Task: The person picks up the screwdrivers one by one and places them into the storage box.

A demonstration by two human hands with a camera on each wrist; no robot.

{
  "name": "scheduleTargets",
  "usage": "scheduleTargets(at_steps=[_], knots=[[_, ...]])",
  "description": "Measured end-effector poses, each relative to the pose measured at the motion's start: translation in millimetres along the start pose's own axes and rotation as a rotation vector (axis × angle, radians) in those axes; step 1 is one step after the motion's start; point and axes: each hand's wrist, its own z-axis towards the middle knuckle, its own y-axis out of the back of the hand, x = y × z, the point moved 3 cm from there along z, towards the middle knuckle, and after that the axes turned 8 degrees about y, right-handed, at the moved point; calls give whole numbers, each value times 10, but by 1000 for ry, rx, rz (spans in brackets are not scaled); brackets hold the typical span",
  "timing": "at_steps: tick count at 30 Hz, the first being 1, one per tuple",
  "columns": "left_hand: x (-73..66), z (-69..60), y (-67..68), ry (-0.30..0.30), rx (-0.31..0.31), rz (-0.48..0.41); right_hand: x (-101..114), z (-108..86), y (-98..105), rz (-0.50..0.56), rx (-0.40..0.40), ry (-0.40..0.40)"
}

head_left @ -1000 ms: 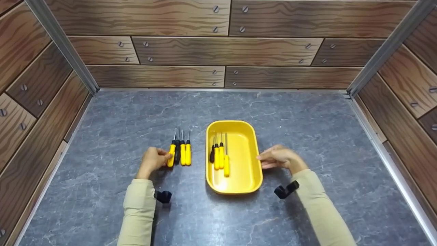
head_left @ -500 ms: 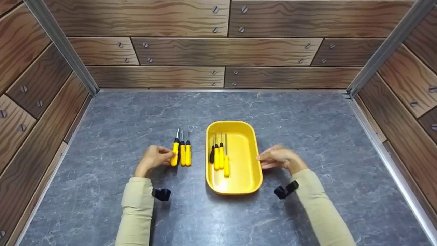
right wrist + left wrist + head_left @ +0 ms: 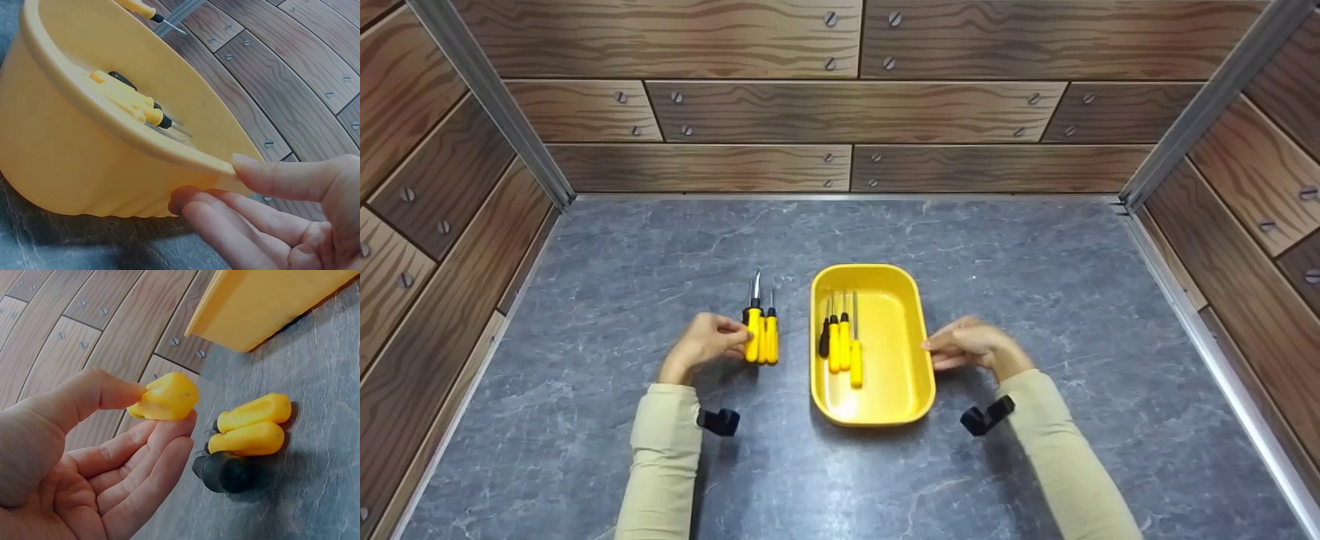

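Observation:
My left hand [image 3: 706,342] pinches a yellow-handled screwdriver [image 3: 170,396] between thumb and fingers, raised off the tabletop. Below and beside it lie two yellow-handled screwdrivers [image 3: 254,412] and a black-handled screwdriver [image 3: 225,473]; in the head view the held one partly covers them. To their right stands a yellow tray [image 3: 894,346]. My right hand [image 3: 971,345] grips the tray's right rim, thumb on the edge and fingers against the outer wall. Inside the tray, along its left side, several screwdrivers [image 3: 844,352] lie side by side, one of them small with a dark handle [image 3: 824,339].
Grey marble-patterned tabletop [image 3: 840,480] lies under everything. Wood-print panels [image 3: 855,112] rise at the back and both sides, with metal strips [image 3: 1207,112] at the corners. Each sleeve carries a black wrist mount [image 3: 720,421].
My left hand has lifted the yellow screwdriver from the left end of the row and carried it rightward over the others. My right hand stays at the tray's rim.

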Motion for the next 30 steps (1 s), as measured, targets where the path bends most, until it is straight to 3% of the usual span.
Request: scheduleTargets(at_steps=[7,15,30], knots=[[-43,3,-56,-16,36,-11,-5,3,2,-20,18,6],[-153,7,-128,-24,100,36,-13,21,14,-24,24,10],[-330,9,-250,-11,144,-25,-2,9,8,-17,6,11]])
